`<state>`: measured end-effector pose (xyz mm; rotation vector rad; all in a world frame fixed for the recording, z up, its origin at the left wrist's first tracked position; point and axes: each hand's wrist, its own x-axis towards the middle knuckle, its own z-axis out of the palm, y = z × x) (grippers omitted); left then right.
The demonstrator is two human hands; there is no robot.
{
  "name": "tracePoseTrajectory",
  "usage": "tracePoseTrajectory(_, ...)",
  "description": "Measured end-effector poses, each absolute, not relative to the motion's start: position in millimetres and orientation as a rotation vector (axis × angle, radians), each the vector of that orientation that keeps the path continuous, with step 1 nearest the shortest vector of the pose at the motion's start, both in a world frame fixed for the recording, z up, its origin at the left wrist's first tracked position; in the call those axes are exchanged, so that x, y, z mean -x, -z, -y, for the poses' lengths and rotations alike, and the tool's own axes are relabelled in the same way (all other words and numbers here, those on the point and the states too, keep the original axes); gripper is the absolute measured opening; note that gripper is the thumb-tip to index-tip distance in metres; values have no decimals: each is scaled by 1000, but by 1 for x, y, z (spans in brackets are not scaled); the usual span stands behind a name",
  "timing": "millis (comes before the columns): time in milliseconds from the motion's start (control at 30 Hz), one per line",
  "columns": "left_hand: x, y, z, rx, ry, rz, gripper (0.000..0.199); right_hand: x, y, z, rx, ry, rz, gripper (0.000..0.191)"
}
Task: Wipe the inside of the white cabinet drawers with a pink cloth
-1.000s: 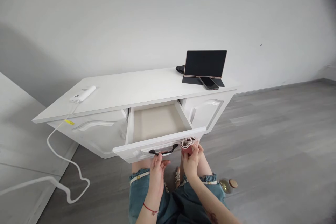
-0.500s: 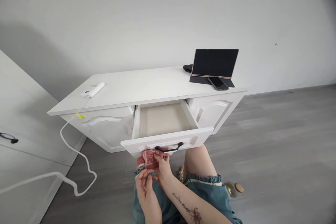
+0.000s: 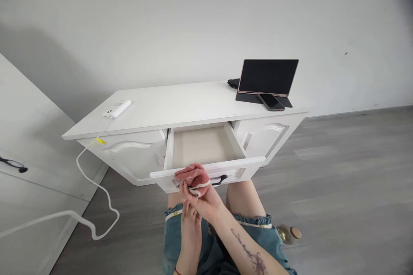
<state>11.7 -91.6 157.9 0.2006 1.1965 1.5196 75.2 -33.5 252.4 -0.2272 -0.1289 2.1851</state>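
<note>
A crumpled pink cloth (image 3: 194, 177) with a white edge is in my right hand (image 3: 206, 203), in front of the open drawer's front panel (image 3: 237, 169). My right fingers are wrapped round its underside. Just below, my left hand (image 3: 191, 223) is raised against the right hand, its fingers bent; whether it grips anything is hidden. The cloth overlaps the panel's top edge and covers part of the black handle (image 3: 221, 179). Behind it, the pulled-out drawer (image 3: 204, 146) shows a bare beige bottom.
On the white cabinet top (image 3: 174, 102) stand a dark tablet (image 3: 268, 76), a phone (image 3: 271, 102) and a white power strip (image 3: 121, 108). Its cable (image 3: 97, 185) hangs at the left. A glass jar with a wooden lid (image 3: 285, 234) is on the floor at the right.
The cloth has risen from below the handle to the drawer's top edge and is now bunched up. My right hand has moved up with it; my left hand has shifted right, beneath it.
</note>
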Motion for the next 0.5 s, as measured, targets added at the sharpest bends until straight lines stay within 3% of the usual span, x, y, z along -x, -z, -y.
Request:
tracePoseTrajectory(167,-32,-181,58,-184,-1362,-866,12,-149,-255,34,310,-2102,417,31)
tracePoseTrajectory(500,-42,-183,43,-111,-1429,-965,13,-270,-240,31,665,-1623,1004,46)
